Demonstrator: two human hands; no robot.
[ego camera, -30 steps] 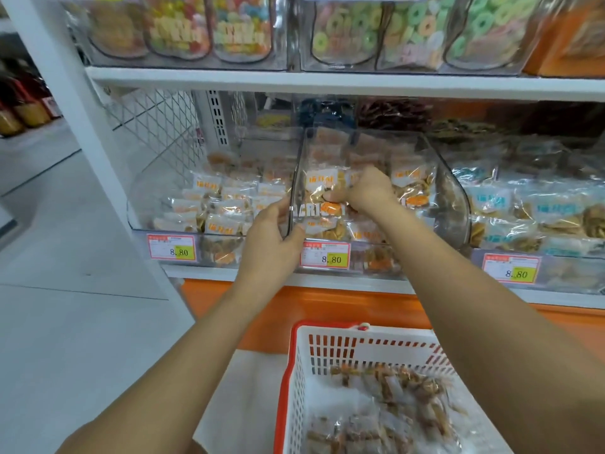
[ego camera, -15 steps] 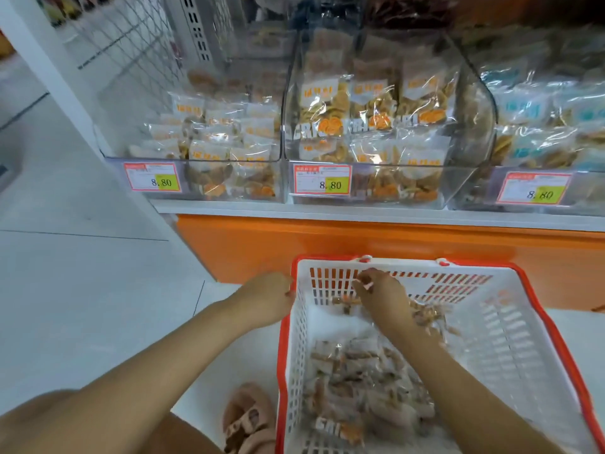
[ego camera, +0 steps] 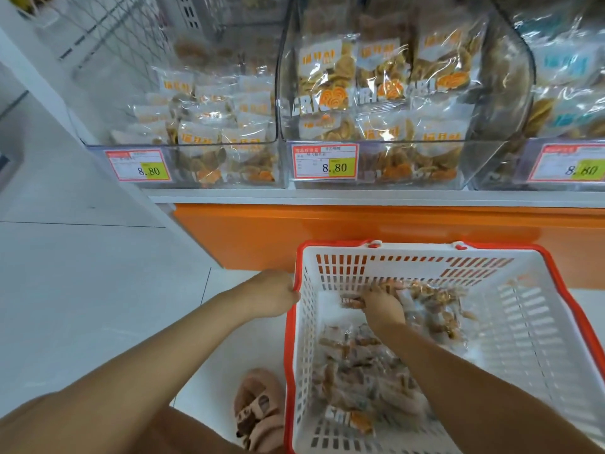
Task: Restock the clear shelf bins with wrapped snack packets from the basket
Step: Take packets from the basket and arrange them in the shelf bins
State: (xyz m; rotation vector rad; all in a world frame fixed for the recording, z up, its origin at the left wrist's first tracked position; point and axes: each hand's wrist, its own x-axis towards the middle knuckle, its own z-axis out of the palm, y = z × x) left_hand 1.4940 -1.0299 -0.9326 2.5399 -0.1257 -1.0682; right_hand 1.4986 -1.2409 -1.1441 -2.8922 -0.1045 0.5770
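Your basket (ego camera: 540, 339) sits on the floor (ego camera: 82, 273) before the shelf (ego camera: 360, 196), packets (ego camera: 360, 365) heaped in its left half. Your left hand (ego camera: 270, 298) grips its left rim; your right hand (ego camera: 383, 306) grips packets inside. Bins (ego camera: 501, 103) stand side by side on the shelf. Your sandal (ego camera: 258, 407) lies left of the basket.

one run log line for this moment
phase: pick | left hand: grips basket rim | right hand: among packets in basket, grasp unclear
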